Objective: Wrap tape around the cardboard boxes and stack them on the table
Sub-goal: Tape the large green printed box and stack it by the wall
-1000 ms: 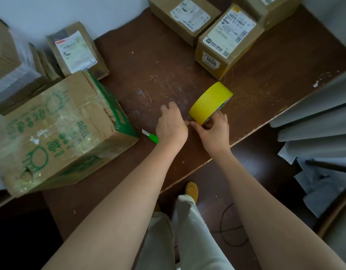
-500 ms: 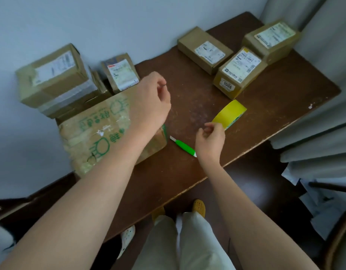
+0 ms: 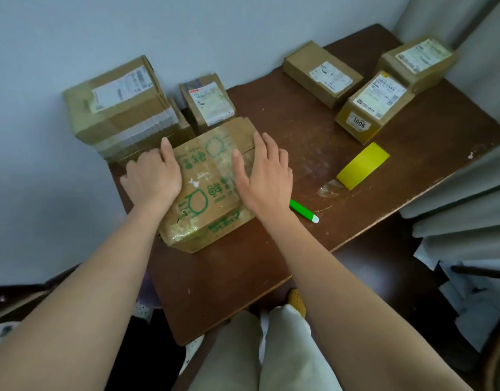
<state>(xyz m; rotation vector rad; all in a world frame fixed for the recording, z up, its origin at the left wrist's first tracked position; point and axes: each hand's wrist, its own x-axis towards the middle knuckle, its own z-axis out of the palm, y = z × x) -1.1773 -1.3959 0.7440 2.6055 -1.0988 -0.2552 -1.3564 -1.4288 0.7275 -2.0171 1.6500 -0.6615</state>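
I see left hand [image 3: 153,176] and right hand [image 3: 264,176] spread flat on green-printed box [image 3: 206,187] | tape roll [image 3: 363,165] lies right (right hand nearer)

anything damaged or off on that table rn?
Yes. The green-printed cardboard box under both hands is battered: its near corner is crushed and a small tear shows by the printed logo. A loose strip of clear tape trails from the yellow tape roll onto the table, whose surface is scuffed.
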